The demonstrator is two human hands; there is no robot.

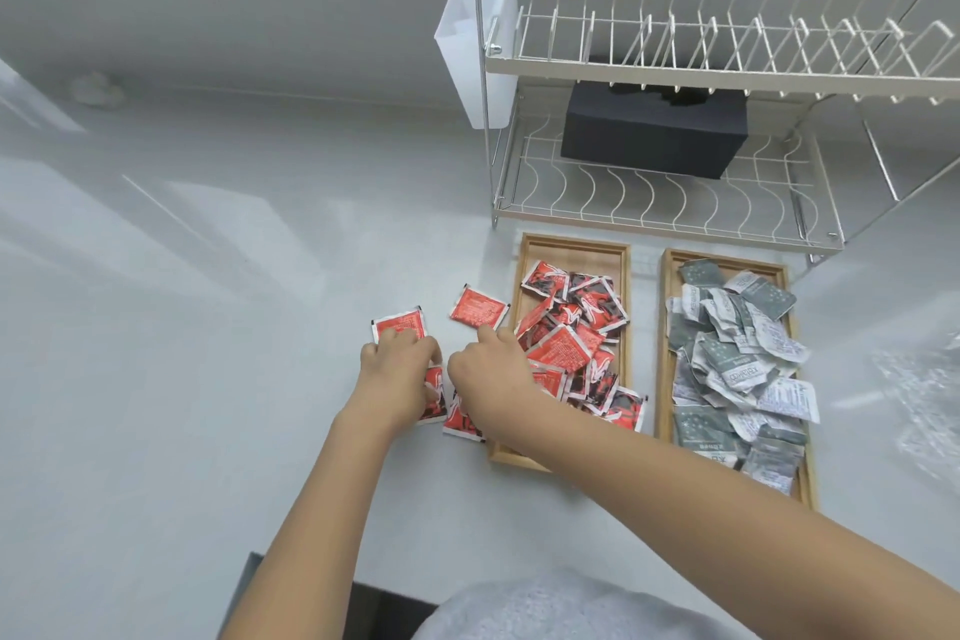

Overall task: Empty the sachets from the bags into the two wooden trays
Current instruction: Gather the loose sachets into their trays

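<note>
The left hand (397, 369) and right hand (488, 369) press flat, grasping nothing, on loose red sachets (478, 308) on the worktop (208, 327). These lie just beside the left wooden tray (574, 244). The right wooden tray (670, 260) holds grey sachets (727, 364).

head view | wide-angle | looks steeply down, close over white counter (208, 327)

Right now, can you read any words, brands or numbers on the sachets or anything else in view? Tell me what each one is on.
None can be read for certain.
Red sachets: white print and a white swirl logo, too blurred to read.
Grey-green sachets: white lettering and dot pattern, blurred and upside down.
White sachet backs: fine print, too small.
Black box in the dish rack: no text visible.
</note>
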